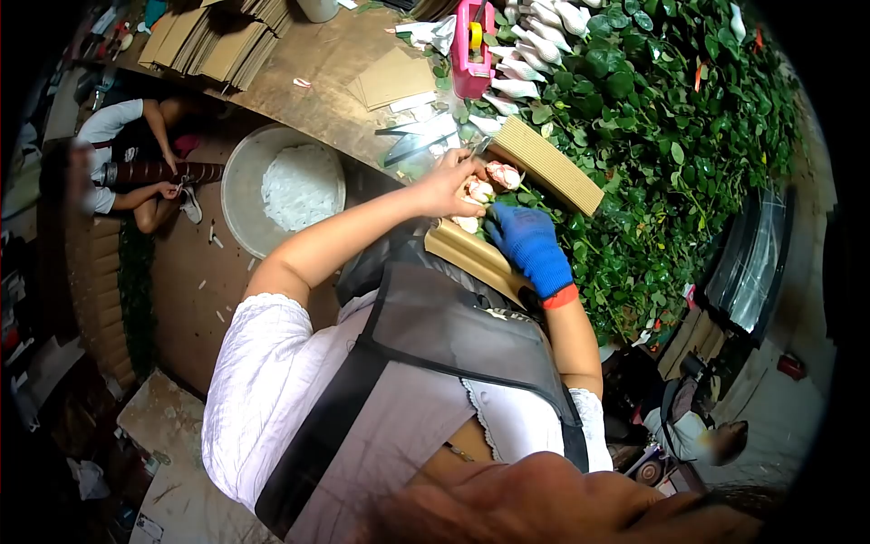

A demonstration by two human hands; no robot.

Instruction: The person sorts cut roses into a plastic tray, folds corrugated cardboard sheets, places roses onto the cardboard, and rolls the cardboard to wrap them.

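Pale pink roses [478, 189] are bunched between my two hands, inside an opened corrugated cardboard wrap. One flap of the cardboard [549, 167] lies toward the leaves, and a folded tan piece [471, 254] is on the near side. My bare left hand [446, 185] is closed with its fingers against the rose heads. In a blue glove with an orange cuff, my right hand [528, 243] curls beside the blooms, over the stem side; its fingertips are partly hidden, so what it grips cannot be made out.
A pink tape dispenser [472, 50] stands by several wrapped rose bunches [536, 45]. Leafy stems [634, 136] fill the right side. Cardboard sheets [394, 80] and stacks [213, 41] lie on the table. A white tub [237, 172] stands left, near a seated person [118, 118].
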